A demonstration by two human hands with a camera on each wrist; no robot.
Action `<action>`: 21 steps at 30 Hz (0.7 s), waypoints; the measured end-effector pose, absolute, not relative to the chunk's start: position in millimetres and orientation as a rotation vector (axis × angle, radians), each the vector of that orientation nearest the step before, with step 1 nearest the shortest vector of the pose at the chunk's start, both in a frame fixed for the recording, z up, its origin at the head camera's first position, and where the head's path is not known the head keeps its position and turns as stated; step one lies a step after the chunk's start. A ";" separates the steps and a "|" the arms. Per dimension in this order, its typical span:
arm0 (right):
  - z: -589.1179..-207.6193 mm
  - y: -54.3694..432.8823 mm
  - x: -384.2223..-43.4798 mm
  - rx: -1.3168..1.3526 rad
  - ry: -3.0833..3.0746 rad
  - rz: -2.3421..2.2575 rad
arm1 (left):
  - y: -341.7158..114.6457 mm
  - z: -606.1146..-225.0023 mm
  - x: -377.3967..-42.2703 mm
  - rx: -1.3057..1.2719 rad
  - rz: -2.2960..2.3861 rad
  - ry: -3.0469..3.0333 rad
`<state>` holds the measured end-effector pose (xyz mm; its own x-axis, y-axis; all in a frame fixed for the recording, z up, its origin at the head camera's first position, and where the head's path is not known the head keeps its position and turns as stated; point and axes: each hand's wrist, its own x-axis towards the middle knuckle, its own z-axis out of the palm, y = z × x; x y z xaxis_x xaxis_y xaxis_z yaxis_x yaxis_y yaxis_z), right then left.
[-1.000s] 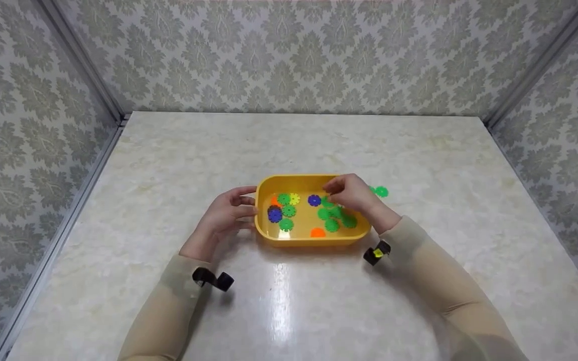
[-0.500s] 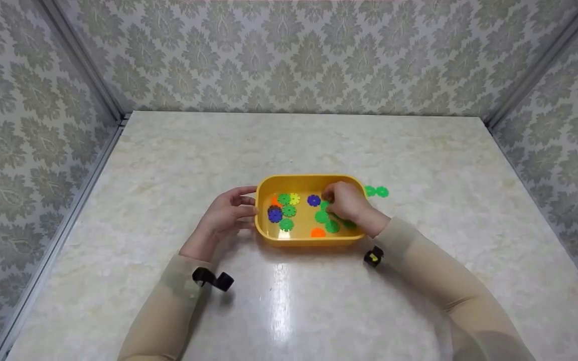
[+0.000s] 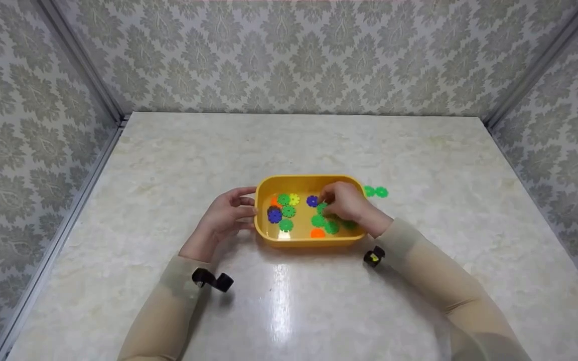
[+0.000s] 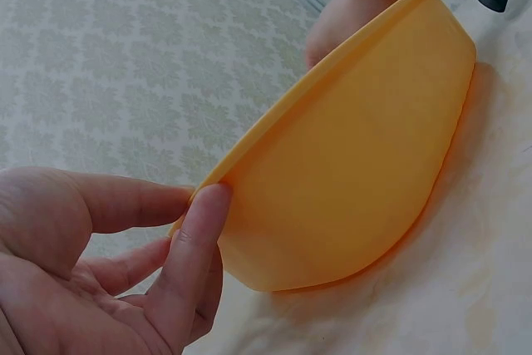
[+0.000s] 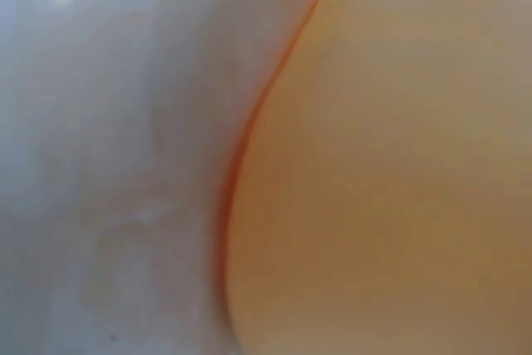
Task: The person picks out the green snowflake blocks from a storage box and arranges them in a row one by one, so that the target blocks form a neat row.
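Note:
A yellow plastic bin (image 3: 309,242) stands on the table, holding several small notched plastic discs. My left hand (image 3: 221,213) is at its left end, fairly straight fingers against the outer wall and rim; the left wrist view shows fingertips (image 4: 214,197) right at the rim. My right hand (image 3: 347,201) reaches inside at the right, with curled fingers and thumb pinching a green notched disc (image 3: 322,208). Close by lie a blue disc (image 3: 312,201), another green disc (image 3: 318,220) and an orange disc (image 3: 317,233). The right wrist view shows only the bin's wall (image 5: 374,172) and the table.
In the bin's left half lie green discs (image 3: 288,211), a yellow disc (image 3: 295,199) and a blue disc (image 3: 275,216). Two green discs (image 3: 381,192) lie side by side on the pale table (image 3: 289,145), right of the bin. Patterned walls (image 3: 284,55) enclose the table.
My right hand has gone lower into the bin and slightly left, its fingertips now among the green discs. Some discs there have shifted left. My left hand stays at the bin's left end.

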<state>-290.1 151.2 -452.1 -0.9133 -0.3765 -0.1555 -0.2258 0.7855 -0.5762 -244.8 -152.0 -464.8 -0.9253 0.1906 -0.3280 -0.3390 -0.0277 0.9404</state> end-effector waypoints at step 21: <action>-423.2 194.2 -280.0 -0.350 2.470 -1.279 | -153.1 -465.2 -246.6 -0.183 1.977 1.914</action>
<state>-280.0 194.2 -423.2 -0.9129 -0.3652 -0.1822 -0.0621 0.5654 -0.8225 -246.6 -153.1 -465.2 -0.9188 0.1793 -0.3516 -0.3572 0.0010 0.9340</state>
